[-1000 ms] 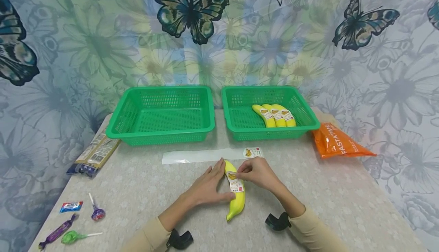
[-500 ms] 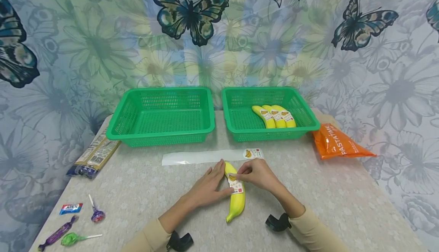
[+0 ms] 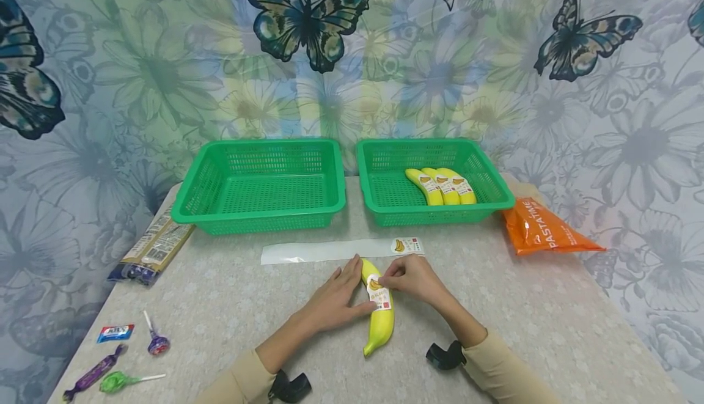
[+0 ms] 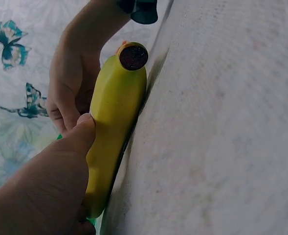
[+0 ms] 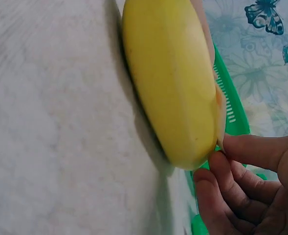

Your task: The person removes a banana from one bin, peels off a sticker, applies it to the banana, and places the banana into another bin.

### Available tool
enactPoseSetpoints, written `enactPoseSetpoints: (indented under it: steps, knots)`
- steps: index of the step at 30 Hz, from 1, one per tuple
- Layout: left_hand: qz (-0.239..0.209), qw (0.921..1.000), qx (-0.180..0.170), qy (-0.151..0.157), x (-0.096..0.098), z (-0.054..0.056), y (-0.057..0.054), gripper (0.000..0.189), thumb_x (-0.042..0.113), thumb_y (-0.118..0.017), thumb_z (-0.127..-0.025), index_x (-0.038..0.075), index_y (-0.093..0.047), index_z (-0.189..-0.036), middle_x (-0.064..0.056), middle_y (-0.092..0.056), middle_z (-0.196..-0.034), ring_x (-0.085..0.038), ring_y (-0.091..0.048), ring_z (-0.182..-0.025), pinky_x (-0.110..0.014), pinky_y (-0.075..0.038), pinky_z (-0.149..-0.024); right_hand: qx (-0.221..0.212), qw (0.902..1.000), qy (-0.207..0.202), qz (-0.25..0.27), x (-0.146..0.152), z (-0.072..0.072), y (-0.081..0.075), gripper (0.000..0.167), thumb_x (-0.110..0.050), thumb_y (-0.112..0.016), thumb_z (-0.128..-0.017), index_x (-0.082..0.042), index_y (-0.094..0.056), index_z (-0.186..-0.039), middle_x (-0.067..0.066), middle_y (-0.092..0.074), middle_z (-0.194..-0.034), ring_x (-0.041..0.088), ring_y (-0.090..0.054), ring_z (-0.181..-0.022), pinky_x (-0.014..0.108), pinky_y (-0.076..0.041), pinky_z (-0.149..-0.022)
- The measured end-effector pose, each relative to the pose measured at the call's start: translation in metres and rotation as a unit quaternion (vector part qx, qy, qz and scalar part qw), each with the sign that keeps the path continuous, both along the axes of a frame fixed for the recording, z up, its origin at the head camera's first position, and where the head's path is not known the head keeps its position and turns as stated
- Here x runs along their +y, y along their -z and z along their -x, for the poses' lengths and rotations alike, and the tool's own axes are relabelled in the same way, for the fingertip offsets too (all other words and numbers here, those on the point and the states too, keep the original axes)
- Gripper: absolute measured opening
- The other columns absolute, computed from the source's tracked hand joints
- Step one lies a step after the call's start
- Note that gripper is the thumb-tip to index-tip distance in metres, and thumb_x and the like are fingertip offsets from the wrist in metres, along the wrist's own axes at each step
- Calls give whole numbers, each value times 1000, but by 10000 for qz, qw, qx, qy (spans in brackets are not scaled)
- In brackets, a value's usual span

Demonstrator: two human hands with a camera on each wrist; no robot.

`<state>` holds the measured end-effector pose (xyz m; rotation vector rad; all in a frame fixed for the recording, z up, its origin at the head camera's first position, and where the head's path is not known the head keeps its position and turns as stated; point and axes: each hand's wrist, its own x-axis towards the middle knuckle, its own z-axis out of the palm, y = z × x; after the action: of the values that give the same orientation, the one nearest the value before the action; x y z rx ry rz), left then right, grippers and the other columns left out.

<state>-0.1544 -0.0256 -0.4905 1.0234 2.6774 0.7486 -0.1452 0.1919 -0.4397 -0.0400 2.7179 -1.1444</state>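
A yellow banana [image 3: 379, 334] lies lengthwise on the table before the person. On its upper side is a white sticker [image 3: 378, 297] with a banana picture and print. My left hand [image 3: 332, 303] rests along the banana's left side, fingers straight near the far end, thumb at the sticker's lower edge; the left wrist view has this thumb on the banana [image 4: 115, 103]. Thumb and index finger of my right hand [image 3: 415, 277] pinch the sticker's upper right corner. From the right wrist, the sticker's edge [image 5: 221, 115] stands slightly off the peel.
Behind the hands lies a backing strip [image 3: 324, 251] bearing one sticker [image 3: 407, 245]. A green basket [image 3: 258, 224] stands at back left; another basket [image 3: 429, 216] holds three stickered bananas [image 3: 440, 187]. An orange bag [image 3: 544, 230], a gold packet [image 3: 156, 245] and several candies [image 3: 158, 344] lie around.
My left thumb has shifted a little toward the far end, from the bare peel to the sticker's lower edge. The sticker's upper part shows slightly more. My right hand keeps its pinch almost unmoved.
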Motion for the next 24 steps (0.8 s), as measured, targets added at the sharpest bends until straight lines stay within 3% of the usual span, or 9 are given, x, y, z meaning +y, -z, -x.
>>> enactPoseSetpoints:
  steps: [7, 15, 20, 24]
  knots:
    - [27, 10000, -51, -27, 1, 0, 0, 99, 70, -44, -91, 2, -13, -156, -11, -10, -165, -21, -13, -152, -43, -17, -124, -666, 9961, 66, 576, 7, 7, 13, 18, -22, -79, -82, -6, -72, -82, 1, -67, -65, 11, -60, -58, 25, -52, -54]
    - [-18, 9999, -91, -40, 0, 0, -4, 101, 70, -47, -90, 1, -12, -156, -12, -9, -165, -23, -13, -153, -45, -17, -124, -1366, 9855, -273, 972, 15, 11, 15, 18, -13, -73, -87, 3, -72, -96, 6, -70, -70, 11, -64, -60, 27, -57, -57]
    - [-119, 9997, -229, -15, 2, 5, -8, 108, 72, -52, -86, 0, -12, -155, -14, -8, -165, -24, -12, -153, -46, -18, -124, -1478, 9823, -352, 1093, 15, 10, 13, 23, -12, -74, -86, 5, -71, -101, 7, -72, -75, 10, -65, -61, 27, -59, -59]
    - [-216, 9983, -539, -38, 5, 13, -6, 115, 73, -59, -80, 1, -11, -156, -11, -6, -165, -22, -9, -153, -47, -12, -125, -1483, 9815, -342, 1162, 14, 9, 13, 23, -11, -74, -86, 6, -71, -101, 8, -73, -77, 10, -66, -61, 28, -60, -60]
